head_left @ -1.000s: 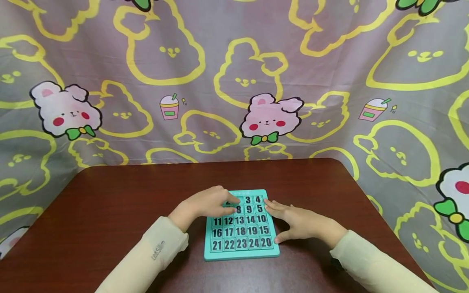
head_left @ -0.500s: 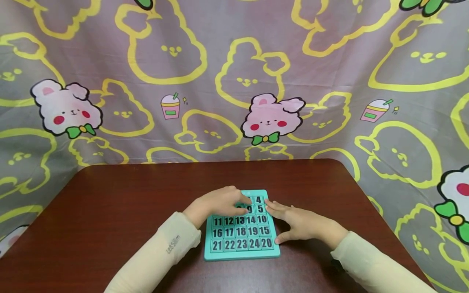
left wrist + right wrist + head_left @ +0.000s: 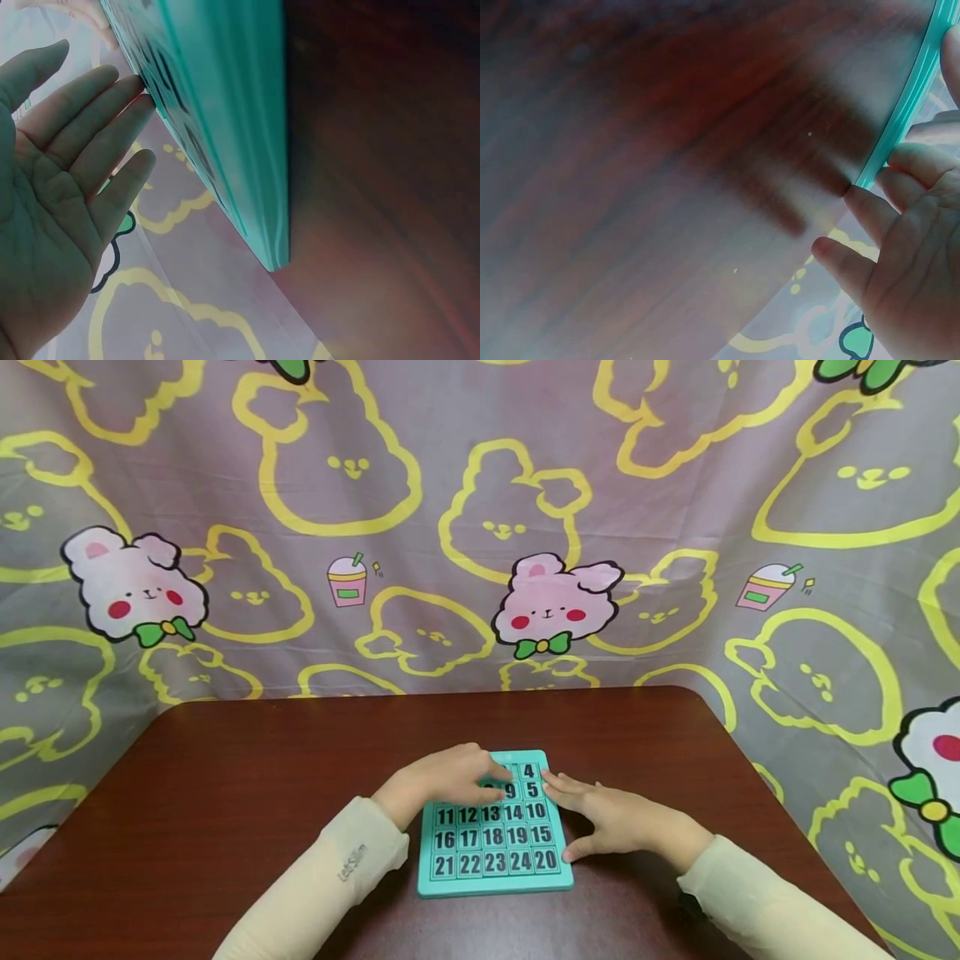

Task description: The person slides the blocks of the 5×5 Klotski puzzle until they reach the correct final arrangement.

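Observation:
A teal number slide puzzle (image 3: 492,885) lies flat on the table, its square tiles printed with black numbers. Over its upper left part reaches my left hand (image 3: 453,775), hiding most of the top two rows there; the fingertips rest near the 3 and 9 tiles. In the left wrist view, the left hand's (image 3: 67,172) fingers are mostly straight, and fingertips meet the puzzle's face. My right hand (image 3: 618,817) stays at the puzzle's right side, fingers spread, fingertips and thumb touching its edge. The right wrist view shows the right hand's (image 3: 919,232) fingers extended along the teal rim (image 3: 900,124).
A dark reddish-brown table (image 3: 262,777) carries the puzzle. Behind it and at both sides hangs a grey-pink curtain (image 3: 435,460) with yellow outlines and cartoon rabbits.
My left hand has shifted right across the top rows, covering the 3 and 8 tiles seen before; it then stayed nearly still. The right hand and the puzzle frame have hardly moved.

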Action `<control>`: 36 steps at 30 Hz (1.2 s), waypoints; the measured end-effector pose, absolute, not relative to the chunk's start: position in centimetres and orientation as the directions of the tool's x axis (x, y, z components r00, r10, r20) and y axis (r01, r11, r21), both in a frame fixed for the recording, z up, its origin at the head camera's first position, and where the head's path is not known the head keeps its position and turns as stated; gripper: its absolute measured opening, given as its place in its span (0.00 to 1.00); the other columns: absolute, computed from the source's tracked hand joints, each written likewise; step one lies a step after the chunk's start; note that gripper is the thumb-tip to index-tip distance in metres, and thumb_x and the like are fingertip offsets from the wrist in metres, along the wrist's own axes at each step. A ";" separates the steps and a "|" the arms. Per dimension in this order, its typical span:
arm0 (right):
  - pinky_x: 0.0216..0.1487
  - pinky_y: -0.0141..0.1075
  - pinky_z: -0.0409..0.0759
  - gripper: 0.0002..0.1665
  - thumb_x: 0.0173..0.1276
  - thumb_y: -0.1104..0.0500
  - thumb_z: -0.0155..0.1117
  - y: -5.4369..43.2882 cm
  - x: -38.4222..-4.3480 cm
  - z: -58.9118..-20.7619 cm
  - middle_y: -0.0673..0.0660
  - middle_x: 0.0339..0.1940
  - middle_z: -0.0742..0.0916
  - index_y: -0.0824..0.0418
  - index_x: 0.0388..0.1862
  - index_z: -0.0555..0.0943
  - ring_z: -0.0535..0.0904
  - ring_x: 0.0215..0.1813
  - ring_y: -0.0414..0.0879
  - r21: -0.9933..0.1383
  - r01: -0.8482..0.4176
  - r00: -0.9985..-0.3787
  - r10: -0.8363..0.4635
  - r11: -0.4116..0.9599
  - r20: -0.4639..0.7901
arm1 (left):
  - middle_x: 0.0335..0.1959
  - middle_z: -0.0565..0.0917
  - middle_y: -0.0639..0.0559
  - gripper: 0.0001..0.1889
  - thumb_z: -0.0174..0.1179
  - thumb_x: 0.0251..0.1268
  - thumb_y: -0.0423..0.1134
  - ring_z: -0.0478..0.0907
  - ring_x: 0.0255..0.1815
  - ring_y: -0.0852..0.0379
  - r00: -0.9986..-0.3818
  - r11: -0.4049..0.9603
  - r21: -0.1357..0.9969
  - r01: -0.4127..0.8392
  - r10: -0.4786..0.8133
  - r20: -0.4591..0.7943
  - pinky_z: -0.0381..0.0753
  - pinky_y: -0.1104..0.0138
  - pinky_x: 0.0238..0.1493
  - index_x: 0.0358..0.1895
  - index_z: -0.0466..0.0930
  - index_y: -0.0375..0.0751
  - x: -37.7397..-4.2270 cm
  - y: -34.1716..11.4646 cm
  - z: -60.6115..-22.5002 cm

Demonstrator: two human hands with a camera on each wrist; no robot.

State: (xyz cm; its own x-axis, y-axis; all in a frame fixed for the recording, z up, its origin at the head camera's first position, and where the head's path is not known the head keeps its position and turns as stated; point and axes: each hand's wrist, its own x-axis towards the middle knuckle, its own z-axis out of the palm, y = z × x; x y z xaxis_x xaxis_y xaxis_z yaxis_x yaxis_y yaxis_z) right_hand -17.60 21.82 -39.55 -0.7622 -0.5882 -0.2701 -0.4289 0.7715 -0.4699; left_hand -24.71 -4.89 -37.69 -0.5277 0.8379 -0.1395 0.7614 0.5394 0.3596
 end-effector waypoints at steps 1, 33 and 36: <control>0.74 0.67 0.52 0.58 0.57 0.34 0.69 21.8 -17.6 -39.5 0.49 0.84 0.52 0.54 0.80 0.57 0.48 0.83 0.54 -0.469 -0.428 -0.763 -0.587 0.772 -0.271 | 0.59 0.84 0.53 0.20 0.58 0.72 0.46 0.82 0.40 0.66 -0.532 0.542 0.362 0.759 0.836 -0.138 0.81 0.69 0.50 0.63 0.81 0.46 -24.7 -5.1 -37.7; 0.74 0.68 0.51 0.58 0.58 0.34 0.69 21.8 -17.5 -39.7 0.50 0.84 0.53 0.54 0.80 0.57 0.48 0.83 0.55 -0.490 -0.421 -0.760 -0.592 0.764 -0.269 | 0.62 0.82 0.54 0.21 0.58 0.72 0.46 0.80 0.62 0.60 -0.521 0.535 0.354 0.767 0.842 -0.143 0.78 0.64 0.63 0.64 0.79 0.45 -24.7 -4.4 -37.1; 0.74 0.68 0.51 0.58 0.58 0.34 0.68 21.9 -17.5 -39.7 0.50 0.84 0.52 0.54 0.80 0.56 0.48 0.83 0.54 -0.487 -0.425 -0.759 -0.593 0.763 -0.268 | 0.63 0.81 0.53 0.22 0.58 0.72 0.47 0.81 0.60 0.61 -0.507 0.528 0.351 0.773 0.847 -0.156 0.78 0.65 0.62 0.65 0.78 0.44 -24.9 -3.7 -37.0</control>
State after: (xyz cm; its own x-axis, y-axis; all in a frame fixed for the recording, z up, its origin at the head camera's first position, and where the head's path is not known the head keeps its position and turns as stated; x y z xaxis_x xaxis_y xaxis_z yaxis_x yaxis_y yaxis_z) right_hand -17.49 21.88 -39.70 -0.7592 -0.5931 -0.2680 -0.4247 0.7634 -0.4866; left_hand -24.92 -3.69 -37.03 -0.5075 0.8475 -0.1559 0.7734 0.5277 0.3513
